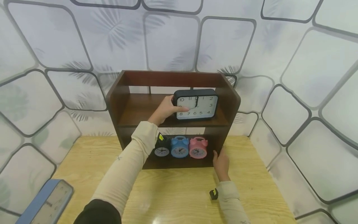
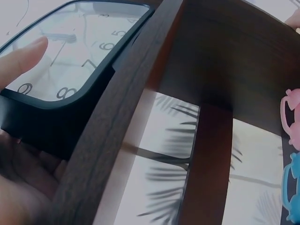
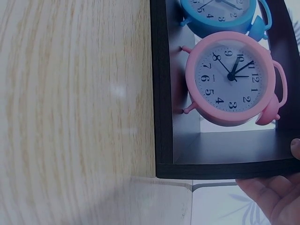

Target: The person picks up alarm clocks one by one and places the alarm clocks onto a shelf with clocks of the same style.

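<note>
My left hand grips a black rectangular clock by its left end, thumb across the white face and fingers behind. This clock is at the upper level of a dark brown wooden shelf; whether it touches the board cannot be told. With my right hand I hold the shelf's right side panel low down, thumb at the inner side and fingers outside. On the lower level three twin-bell alarm clocks stand in a row: a black one, a blue one and a pink one nearest the right panel.
A blue rectangular clock lies at the front left of the light wood table. Behind the shelf is a wall covering with rounded line shapes and leaf prints. More of it rises at both sides of the table.
</note>
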`<state>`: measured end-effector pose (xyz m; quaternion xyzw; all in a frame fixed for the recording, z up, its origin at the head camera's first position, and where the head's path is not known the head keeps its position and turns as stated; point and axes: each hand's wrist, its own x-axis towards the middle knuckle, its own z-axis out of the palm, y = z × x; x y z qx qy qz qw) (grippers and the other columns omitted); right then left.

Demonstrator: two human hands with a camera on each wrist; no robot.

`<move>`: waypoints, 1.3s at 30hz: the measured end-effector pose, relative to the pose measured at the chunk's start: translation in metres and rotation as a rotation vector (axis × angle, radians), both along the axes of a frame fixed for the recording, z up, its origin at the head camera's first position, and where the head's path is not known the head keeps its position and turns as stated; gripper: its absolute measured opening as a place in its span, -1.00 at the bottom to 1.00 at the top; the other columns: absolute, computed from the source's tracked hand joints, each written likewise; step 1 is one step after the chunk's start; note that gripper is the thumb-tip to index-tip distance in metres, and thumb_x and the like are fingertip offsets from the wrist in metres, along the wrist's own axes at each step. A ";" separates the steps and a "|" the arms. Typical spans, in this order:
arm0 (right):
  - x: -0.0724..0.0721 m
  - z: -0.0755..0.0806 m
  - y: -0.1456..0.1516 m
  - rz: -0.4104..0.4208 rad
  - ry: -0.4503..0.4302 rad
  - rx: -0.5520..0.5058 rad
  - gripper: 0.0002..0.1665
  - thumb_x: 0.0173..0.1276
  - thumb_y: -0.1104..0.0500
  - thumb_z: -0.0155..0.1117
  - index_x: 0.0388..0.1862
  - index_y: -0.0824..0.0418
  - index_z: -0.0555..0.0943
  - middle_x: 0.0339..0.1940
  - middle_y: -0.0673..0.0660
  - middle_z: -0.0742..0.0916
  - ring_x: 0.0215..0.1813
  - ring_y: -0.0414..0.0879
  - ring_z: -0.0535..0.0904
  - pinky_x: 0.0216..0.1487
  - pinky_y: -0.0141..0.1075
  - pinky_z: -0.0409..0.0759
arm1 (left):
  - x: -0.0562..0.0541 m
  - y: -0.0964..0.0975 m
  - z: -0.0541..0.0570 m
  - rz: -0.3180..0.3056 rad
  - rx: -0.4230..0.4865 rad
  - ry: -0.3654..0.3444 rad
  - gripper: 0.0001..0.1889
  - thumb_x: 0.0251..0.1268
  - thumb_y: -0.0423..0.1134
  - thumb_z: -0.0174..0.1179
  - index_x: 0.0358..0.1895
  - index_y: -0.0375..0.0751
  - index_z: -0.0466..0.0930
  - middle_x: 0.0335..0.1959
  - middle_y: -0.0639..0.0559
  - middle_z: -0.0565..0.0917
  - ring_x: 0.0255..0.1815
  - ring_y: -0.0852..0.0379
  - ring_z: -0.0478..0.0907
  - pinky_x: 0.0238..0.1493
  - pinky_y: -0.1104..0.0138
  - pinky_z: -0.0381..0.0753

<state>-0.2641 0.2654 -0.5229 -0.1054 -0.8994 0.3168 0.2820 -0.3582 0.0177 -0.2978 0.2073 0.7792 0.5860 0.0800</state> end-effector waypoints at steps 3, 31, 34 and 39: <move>0.000 0.000 0.000 -0.003 -0.010 0.006 -0.48 0.33 0.26 0.13 0.15 0.58 0.33 -0.19 0.61 0.62 -0.16 0.49 0.56 -0.11 0.19 0.49 | 0.000 0.000 0.000 -0.001 -0.027 0.015 -0.53 0.03 -0.15 0.37 0.00 -0.19 0.44 -0.21 0.00 0.49 -0.08 0.10 0.40 0.10 0.17 0.37; -0.002 -0.005 0.002 -0.009 -0.002 0.018 -0.47 0.34 0.23 0.14 0.14 0.59 0.34 -0.23 0.61 0.62 -0.22 0.49 0.57 -0.20 0.19 0.50 | 0.039 0.007 -0.010 0.307 -0.083 0.257 -0.19 0.08 -0.08 0.35 0.39 -0.10 0.15 0.15 -0.10 0.50 0.11 -0.03 0.49 0.07 0.12 0.51; -0.002 -0.005 0.002 -0.013 0.003 0.028 -0.46 0.33 0.24 0.14 0.15 0.61 0.32 -0.26 0.62 0.62 -0.25 0.49 0.57 -0.23 0.19 0.50 | 0.036 0.009 -0.009 0.309 -0.083 0.264 -0.19 0.07 -0.09 0.36 0.39 -0.10 0.16 0.16 -0.10 0.50 0.12 -0.03 0.49 0.06 0.12 0.51; -0.001 -0.004 0.001 -0.014 0.005 0.037 -0.43 0.34 0.23 0.14 0.17 0.63 0.31 -0.23 0.64 0.61 -0.24 0.50 0.57 -0.20 0.19 0.50 | 0.026 0.014 -0.009 0.295 -0.064 0.275 -0.21 0.07 -0.10 0.36 0.38 -0.11 0.18 0.14 -0.11 0.51 0.10 -0.02 0.50 0.04 0.13 0.52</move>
